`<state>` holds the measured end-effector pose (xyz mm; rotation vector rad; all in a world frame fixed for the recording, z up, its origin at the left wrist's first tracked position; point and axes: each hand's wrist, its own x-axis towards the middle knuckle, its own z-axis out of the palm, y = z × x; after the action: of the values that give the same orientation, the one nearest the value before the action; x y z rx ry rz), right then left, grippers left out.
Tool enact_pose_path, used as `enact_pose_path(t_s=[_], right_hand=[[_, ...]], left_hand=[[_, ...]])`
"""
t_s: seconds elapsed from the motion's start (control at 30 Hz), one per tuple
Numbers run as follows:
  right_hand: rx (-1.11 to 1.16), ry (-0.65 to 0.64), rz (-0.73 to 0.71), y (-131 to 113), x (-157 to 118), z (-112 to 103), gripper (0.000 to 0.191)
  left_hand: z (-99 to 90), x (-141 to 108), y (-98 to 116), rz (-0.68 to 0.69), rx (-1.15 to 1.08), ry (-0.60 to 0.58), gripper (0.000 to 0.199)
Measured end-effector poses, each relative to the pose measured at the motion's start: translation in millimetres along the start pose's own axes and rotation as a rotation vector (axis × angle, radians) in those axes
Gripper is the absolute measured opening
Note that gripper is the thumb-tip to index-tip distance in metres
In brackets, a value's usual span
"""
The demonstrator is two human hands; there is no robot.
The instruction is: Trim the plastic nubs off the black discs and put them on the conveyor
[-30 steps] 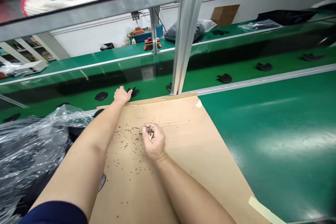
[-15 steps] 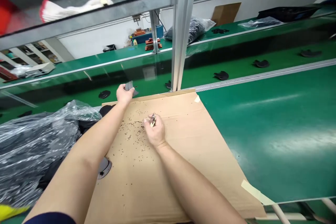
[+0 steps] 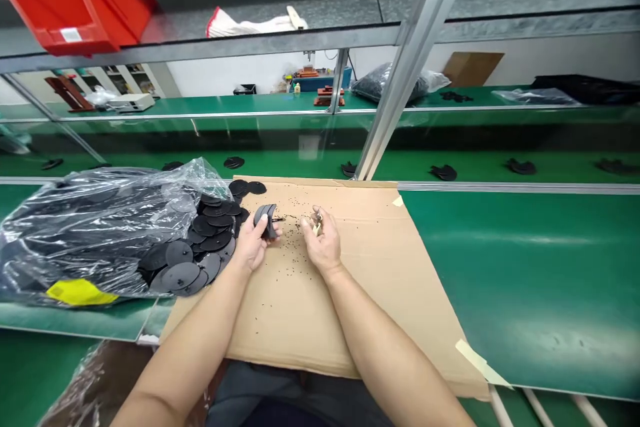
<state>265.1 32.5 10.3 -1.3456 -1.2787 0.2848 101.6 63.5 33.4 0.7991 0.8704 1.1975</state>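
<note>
My left hand point(image 3: 253, 242) is closed around a few thin black curved pieces point(image 3: 266, 219), held over the left part of the cardboard sheet point(image 3: 370, 293). My right hand point(image 3: 324, 243) faces it a short way to the right, with its fingers pinched on a small metal tool with a pale handle point(image 3: 317, 223); its exact kind is too small to tell. Tiny black bits point(image 3: 293, 250) lie scattered on the cardboard under and between both hands. To the left of my left hand, a heap of black discs point(image 3: 205, 240) spills from a clear plastic bag point(image 3: 95, 227).
Behind the cardboard runs a green conveyor point(image 3: 300, 163) carrying several black pieces. A slanted metal post point(image 3: 400, 93) stands at the far edge. Above are a red bin point(image 3: 80, 0) and a white glove point(image 3: 245, 25) on a shelf. Green table surface point(image 3: 540, 267) lies right.
My left hand has come back from the far edge of the cardboard to beside my right hand, still holding black pieces. The view has levelled, showing the disc heap and red bin more fully.
</note>
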Motion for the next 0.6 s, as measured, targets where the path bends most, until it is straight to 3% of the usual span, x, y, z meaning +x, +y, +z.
enact_pose_path(t_s=[0.2, 0.37, 0.6], right_hand=[[-0.205, -0.187, -0.219, -8.9, -3.6, -3.9, 0.018], [-0.374, -0.268, -0.280, -6.4, -3.7, -1.8, 0.017], [-0.411, -0.333, -0.322, -6.4, -4.9, 0.8, 0.018]], left_hand=[[-6.0, -0.2, 0.3, -0.168, -0.147, -0.061, 0.038], [-7.6, 1.9, 1.9, -0.288, -0.247, -0.068, 0.031], [-9.4, 4.1, -1.1, -0.316, -0.277, -0.076, 0.029]])
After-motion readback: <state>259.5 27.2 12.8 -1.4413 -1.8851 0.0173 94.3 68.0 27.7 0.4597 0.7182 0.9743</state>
